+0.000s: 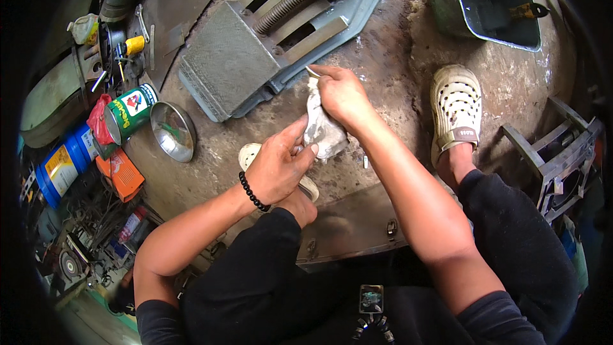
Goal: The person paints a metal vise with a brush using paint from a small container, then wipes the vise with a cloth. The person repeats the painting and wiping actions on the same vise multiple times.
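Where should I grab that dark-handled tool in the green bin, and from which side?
Probably by its dark handle end, coming from the right with the right hand, once that lets go of the white cloth. The handle end sticks out at the right rim of the green bin, while the rest points inward.

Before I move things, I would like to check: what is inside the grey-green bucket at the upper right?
The bucket holds a tool with a yellow and black handle crossing the rim. Its lower end and the bucket's bottom cannot be made out.
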Tool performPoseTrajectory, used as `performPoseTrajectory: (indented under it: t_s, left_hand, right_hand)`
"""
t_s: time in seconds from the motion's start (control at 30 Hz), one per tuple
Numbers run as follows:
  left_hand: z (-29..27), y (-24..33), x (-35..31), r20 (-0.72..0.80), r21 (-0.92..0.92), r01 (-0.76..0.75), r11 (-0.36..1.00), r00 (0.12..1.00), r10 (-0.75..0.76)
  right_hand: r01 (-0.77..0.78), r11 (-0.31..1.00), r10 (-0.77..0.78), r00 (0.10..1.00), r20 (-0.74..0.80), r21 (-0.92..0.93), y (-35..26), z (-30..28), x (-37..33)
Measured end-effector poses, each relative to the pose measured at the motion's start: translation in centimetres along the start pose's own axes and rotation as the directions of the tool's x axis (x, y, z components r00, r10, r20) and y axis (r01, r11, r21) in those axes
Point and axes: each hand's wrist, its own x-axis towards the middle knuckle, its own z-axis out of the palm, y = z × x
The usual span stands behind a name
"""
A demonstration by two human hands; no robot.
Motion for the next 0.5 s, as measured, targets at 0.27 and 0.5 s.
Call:
performPoseTrajectory:
  t_s: [0.27,0.5]
  left_hand:
    - [-1.3,-0.5,0.6,-0.09,-0.033,0.004,0.999,0.996,-0.007]
    - [-1.9,0.3,0.8,-0.126,-0.021,0.014,1.0,0.992,-0.017]
  right_hand:
    - [0.026,0.999,-0.025,1.0,0.006,-0.037,-1.4,1.5,1.6]
    - [-0.12,0.978,0.103,0.989,0.107,0.169,-1.7,3.6,2.4]
